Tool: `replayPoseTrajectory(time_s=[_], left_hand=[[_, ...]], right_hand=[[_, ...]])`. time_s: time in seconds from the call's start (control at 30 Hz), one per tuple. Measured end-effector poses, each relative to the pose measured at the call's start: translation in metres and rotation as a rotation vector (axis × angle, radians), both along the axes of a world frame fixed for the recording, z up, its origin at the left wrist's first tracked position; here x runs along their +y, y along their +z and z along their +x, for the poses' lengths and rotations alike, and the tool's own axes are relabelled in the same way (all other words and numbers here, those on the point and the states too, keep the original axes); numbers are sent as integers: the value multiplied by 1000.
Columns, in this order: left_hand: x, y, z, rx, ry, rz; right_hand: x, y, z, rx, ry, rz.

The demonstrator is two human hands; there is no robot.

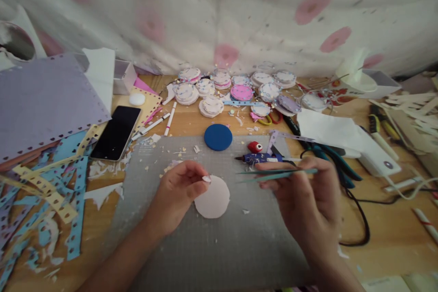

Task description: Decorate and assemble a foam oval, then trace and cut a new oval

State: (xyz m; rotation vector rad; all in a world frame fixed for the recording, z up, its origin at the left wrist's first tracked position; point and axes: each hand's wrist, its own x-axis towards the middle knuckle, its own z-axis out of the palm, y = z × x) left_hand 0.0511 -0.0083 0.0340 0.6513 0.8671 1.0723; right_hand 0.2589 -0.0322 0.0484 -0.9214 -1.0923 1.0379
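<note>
Between thumb and forefinger, my left hand pinches a small white paper piece. Just below those fingertips lies a white paper disc on the grey cutting mat. My right hand is closed around a pair of teal tweezers, whose tips point left and stand apart with nothing between them. Beyond the hands, a round blue disc rests on the mat. A blue glue gun and a small red object lie just behind the tweezers.
Several layered paper rounds stand along the back. At left are a black phone, patterned paper strips and a lilac sheet. Teal-handled pliers, a white device and cables occupy the right. Paper scraps are scattered about.
</note>
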Motion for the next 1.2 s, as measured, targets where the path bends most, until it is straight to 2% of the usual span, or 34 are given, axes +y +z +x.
replayPoseTrajectory(time_s=[0.07, 0.13, 0.27, 0.37, 0.47, 0.77, 1.2], left_hand=[[1, 1, 2, -52, -4, -43], [1, 0, 3, -81, -11, -68], [-1, -4, 5, -32, 3, -79], [-5, -8, 5, 44, 37, -64], [-8, -11, 4, 119, 71, -12], [-12, -10, 6, 284, 210, 212], [-13, -3, 10, 452, 290, 439]], right_hand=[[7, -2, -12, 68, 54, -91], [11, -6, -21, 79, 55, -99], [8, -13, -28, 24, -95, 71], [3, -13, -29, -71, -123, 203], [-1, -12, -28, -156, -110, 253], [-11, -12, -26, -228, -139, 201], [-14, -8, -29, -351, -153, 261]])
